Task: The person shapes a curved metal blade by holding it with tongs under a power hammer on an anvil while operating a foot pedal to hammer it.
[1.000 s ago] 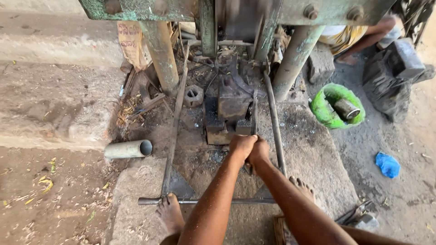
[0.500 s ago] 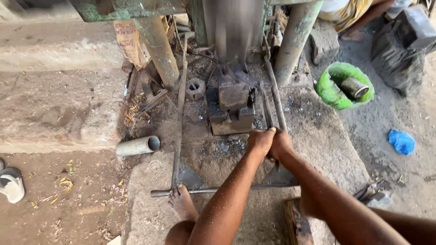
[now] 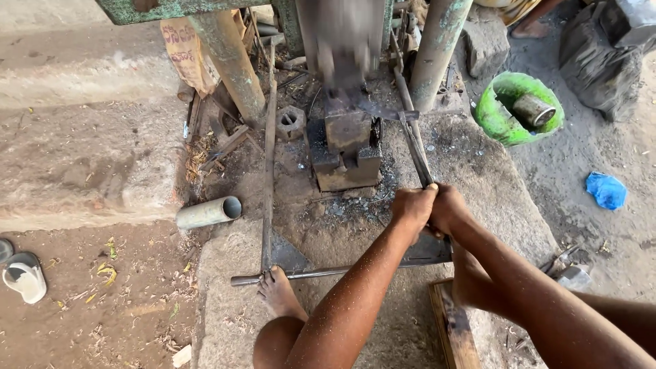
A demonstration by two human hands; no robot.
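Left hand (image 3: 412, 205) and right hand (image 3: 447, 208) pressed together, fingers wrapped tight round long tongs (image 3: 413, 147), tong tips at the anvil block (image 3: 347, 147) — blurred hammer ram (image 3: 342, 41) above, bare foot (image 3: 277, 290) on the pedal bar (image 3: 301, 275).

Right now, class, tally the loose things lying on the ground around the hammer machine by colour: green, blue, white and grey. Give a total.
Green: 1, the green tub with a metal can inside
Blue: 1, the blue crumpled scrap
White: 1, the white sandal
Grey: 1, the grey pipe piece
Total: 4
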